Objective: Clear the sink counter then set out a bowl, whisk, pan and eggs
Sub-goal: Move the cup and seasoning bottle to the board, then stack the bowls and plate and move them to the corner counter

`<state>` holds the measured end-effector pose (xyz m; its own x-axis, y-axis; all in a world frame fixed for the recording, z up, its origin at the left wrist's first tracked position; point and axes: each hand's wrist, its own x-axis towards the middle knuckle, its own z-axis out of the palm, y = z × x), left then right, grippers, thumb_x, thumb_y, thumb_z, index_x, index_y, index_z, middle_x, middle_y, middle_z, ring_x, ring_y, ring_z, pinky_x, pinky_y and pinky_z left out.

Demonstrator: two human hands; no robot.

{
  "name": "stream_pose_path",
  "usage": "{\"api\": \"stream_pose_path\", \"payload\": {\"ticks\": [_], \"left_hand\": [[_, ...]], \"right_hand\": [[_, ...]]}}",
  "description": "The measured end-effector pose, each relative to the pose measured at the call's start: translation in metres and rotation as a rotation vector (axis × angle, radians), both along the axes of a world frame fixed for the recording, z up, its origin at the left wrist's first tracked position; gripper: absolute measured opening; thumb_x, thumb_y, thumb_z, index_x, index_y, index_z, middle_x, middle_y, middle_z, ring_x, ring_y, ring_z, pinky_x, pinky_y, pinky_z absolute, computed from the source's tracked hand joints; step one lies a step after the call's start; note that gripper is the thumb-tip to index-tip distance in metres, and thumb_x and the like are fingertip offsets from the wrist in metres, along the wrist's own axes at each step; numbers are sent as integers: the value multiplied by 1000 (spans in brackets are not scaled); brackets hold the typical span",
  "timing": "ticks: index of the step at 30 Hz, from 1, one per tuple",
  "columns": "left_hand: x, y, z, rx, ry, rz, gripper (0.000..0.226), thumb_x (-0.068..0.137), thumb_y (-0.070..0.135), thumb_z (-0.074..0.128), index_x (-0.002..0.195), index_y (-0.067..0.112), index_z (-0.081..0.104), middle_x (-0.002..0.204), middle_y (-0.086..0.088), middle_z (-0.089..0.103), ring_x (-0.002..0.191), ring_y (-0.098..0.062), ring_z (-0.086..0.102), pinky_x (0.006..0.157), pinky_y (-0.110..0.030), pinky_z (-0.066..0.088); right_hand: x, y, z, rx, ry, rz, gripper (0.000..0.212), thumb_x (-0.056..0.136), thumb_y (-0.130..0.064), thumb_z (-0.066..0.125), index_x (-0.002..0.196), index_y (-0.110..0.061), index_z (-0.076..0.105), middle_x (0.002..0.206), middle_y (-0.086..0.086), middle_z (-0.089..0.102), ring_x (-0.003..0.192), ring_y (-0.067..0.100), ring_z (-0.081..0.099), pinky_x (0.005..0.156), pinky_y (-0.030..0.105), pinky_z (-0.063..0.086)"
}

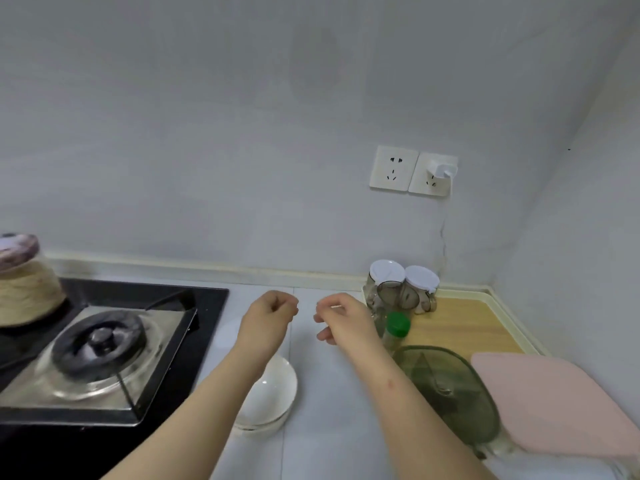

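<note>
1. The counter (329, 393) runs from the stove to the corner. Its right end is wood-coloured, and the near edge is cut off by the frame.
2. The stove (104, 341) fills the left, with a glass lid over the burner. A blurred, round-topped pot (24, 282) sits at its far left edge, partly out of frame.
3. A pink board (554, 403) lies at the lower right, and I cannot make out what is under it.
4. A green see-through lid (450, 386) lies just beside the board. My right forearm crosses its left edge.
5. The bowls (273, 393) are white and stacked. They sit on the counter just right of the stove, nearer to me than both hands. My left forearm passes over their left side, so I cannot count them.
6. My left hand (266, 320) is beyond the bowls, held over the counter. Its fingers are curled into a loose fist, and I see nothing in it.
7. My right hand (343, 320) is just beside the left but apart from it. Its fingers are half curled, with thumb and forefinger close. It is blurred, so I cannot tell whether it pinches something.
8. Two white-lidded jars (401, 289) stand at the wall, just right of my right hand.
9. A green-capped bottle (397, 323) stands in front of the jars, partly hidden by my right wrist.
</note>
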<state>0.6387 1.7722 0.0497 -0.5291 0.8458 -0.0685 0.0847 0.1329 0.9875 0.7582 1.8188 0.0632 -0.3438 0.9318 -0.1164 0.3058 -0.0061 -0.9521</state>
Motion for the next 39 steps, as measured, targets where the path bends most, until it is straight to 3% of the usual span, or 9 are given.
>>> {"api": "stream_pose_path", "payload": {"ticks": [5,12,22,25,30,34,39], "left_hand": [[-21,-45,-10,-20,-42,55,14,92,12,50,86,19,61,88,-1,66,84,-11,60,82,-30,44],[-42,-111,-22,-49,-67,242,14,91,12,51,85,19,62,87,-2,67,86,-16,62,84,-31,46],[-57,-242,-24,-96,-136,626,13,91,12,52,89,17,64,90,-2,69,90,-16,63,79,-28,47],[-68,-301,-23,-75,-155,773,12,91,13,52,89,18,63,89,-2,68,86,-14,62,77,-27,46],[-95,-402,-20,-4,-179,972,11,93,16,52,89,15,62,85,-3,67,82,-15,61,74,-28,45],[-123,-500,-24,54,-179,1123,12,93,13,52,85,15,61,82,-3,66,77,-15,61,67,-27,42],[-156,-635,-26,40,-157,1258,13,92,11,52,83,14,60,79,-3,65,77,-16,59,69,-28,42]], "right_hand": [[-27,-38,-18,-117,51,21,15,89,-11,51,79,-21,58,83,1,65,54,13,57,62,23,46],[-62,-83,-29,-176,95,153,14,89,-10,51,79,-18,58,81,1,65,57,14,56,64,24,46],[-118,-175,-35,-239,55,537,11,91,-13,52,84,-18,60,84,2,65,62,13,57,63,24,48],[-142,-230,-33,-260,32,685,10,91,-14,52,87,-18,61,85,2,65,64,13,58,69,27,51],[-190,-332,-31,-280,29,888,9,90,-11,51,90,-12,60,78,3,62,59,13,53,59,22,44],[-234,-424,-32,-227,13,1034,13,90,-9,50,80,-13,57,74,2,62,56,13,51,55,21,41],[-282,-560,-40,-268,-21,1191,20,91,-8,51,72,-16,54,70,0,60,54,11,50,52,18,39]]}}
